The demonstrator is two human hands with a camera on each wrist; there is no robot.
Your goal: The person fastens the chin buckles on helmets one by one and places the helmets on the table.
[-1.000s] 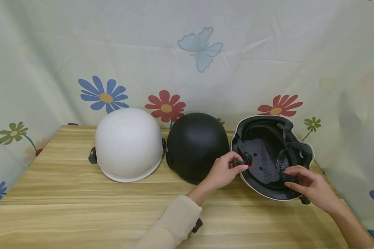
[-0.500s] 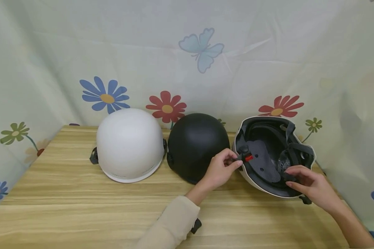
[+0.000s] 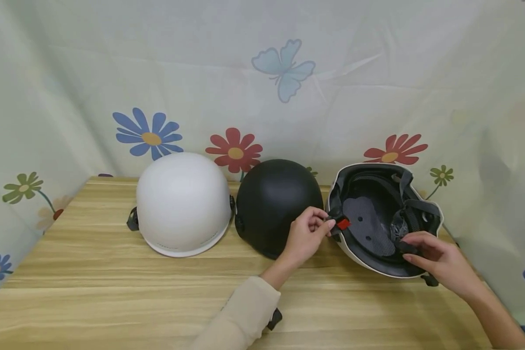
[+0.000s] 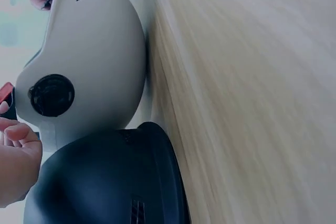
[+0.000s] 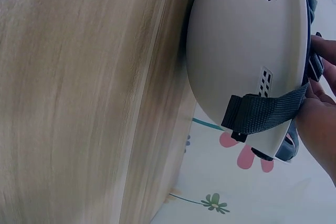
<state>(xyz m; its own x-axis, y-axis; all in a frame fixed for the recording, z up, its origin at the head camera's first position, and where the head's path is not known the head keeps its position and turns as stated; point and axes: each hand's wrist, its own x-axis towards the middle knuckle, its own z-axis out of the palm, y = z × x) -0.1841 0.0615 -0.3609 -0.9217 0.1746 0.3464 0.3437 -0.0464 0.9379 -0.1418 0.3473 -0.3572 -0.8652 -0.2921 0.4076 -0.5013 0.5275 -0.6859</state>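
1. Left hand (image 3: 306,236) has the buckle (image 3: 335,221) pinched between thumb and finger, right at the left rim of the upturned helmet (image 4: 100,51).
2. Over on that helmet's near right side, the right hand (image 3: 437,262) has its own pinch going, with a black piece (image 3: 408,247) between thumb and fingers just by the rim.
3. Now look at the line of it: the buckle's red end (image 3: 343,224) faces away from the left fingertips, in over the helmet's mouth, its long axis slanting down towards the right hand's side.
4. And that's the relation that counts, I'd judge: two held parts, well apart, roughly facing each other across the helmet's mouth, the grey pad (image 3: 374,223) lying inside between them. Left hand is clearly the nearer to the buckle, right hand to the black piece.
5. From the right wrist, a wide strap (image 5: 270,114) crosses the helmet's outside, close by the right hand; whether it joins the black piece, I can't tell.
6. Immediately left of the upturned helmet sits the black helmet (image 3: 277,204), close under the left hand; farther left again, the white helmet (image 3: 183,199).
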